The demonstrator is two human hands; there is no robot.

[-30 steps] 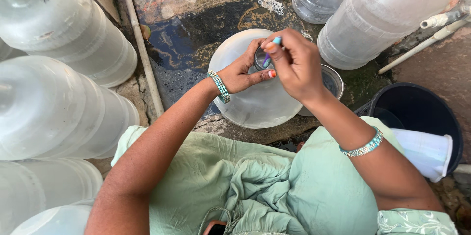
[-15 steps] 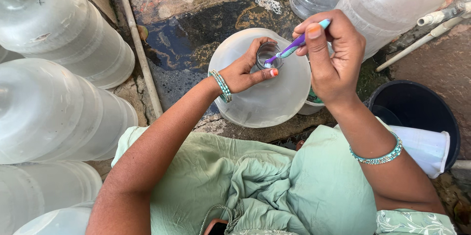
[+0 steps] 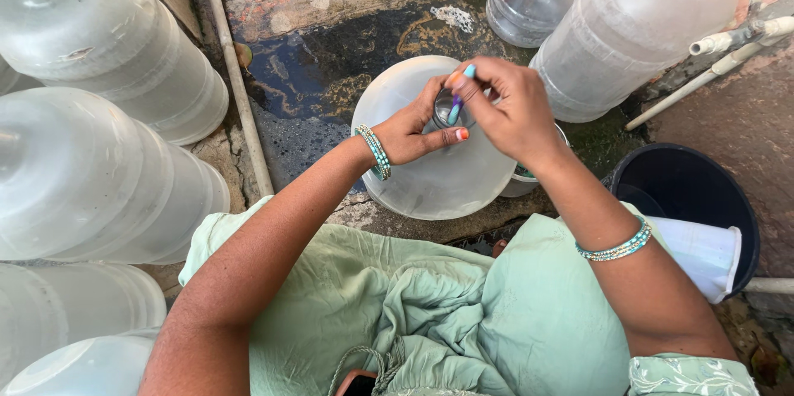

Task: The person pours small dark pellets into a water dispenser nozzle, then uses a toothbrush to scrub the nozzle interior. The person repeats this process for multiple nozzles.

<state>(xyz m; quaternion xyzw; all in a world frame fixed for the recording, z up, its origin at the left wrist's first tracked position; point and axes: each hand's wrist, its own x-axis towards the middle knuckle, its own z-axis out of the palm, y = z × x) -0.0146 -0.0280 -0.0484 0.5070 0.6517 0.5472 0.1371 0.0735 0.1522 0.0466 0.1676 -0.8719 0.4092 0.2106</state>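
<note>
A large clear water jug stands upright on the wet ground in front of my knees. My left hand wraps around its neck opening. My right hand pinches a thin purple and teal toothbrush, whose lower end points down into the jug's mouth. Both wrists carry beaded bracelets. My green clothing fills the lower part of the view.
Stacked clear jugs lie on the left behind a white pipe. Two more jugs stand at the top right. A black bucket with a white container sits at the right. A small bowl peeks out beside the jug.
My right hand, raised with the toothbrush half a second ago, has come back down to the jug's mouth. My left hand stays on the neck.
</note>
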